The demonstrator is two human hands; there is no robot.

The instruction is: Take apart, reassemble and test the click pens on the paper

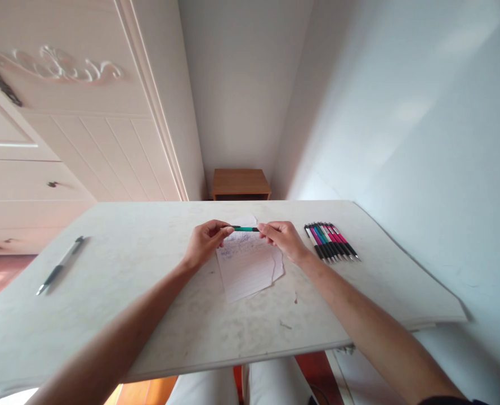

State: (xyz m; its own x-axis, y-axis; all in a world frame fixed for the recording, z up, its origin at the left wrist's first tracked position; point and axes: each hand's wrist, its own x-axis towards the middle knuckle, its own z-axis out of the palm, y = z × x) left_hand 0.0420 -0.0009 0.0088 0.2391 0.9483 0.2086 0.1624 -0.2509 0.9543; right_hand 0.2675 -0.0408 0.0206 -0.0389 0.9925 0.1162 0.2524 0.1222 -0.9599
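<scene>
**White table by a pale wall: green pen held between both hands**

The work surface is a white table (148,236), set between a pale cabinet (85,152) with moulded trim and a plain wall (402,140). Marks and small specks show on its top.

Left hand (208,241): fingers curled, thumb and forefinger pinching one end of the green pen (245,229). Right hand (284,239): thumb and fingers closed on the other end. The pen lies roughly level between them, crosswise to the person, with the green middle of its barrel exposed. Which end carries the writing tip cannot be told, as the fingers cover both.

Step in hand, in this inspector's judgement: two-handed handling of the pen, off the table. The next move would call for a firm pinch at each end and both hands kept in line, since the barrel is slim and could slip or roll.

Beneath the hands lie scribbled sheets of paper (245,275), their edges uneven. Near the right forearm is a row of pens (331,242), side by side, tips toward the person. Well apart on the left lies a single white-and-dark pen (61,265). Beyond the far edge stands a brown wooden cabinet (239,183).
</scene>
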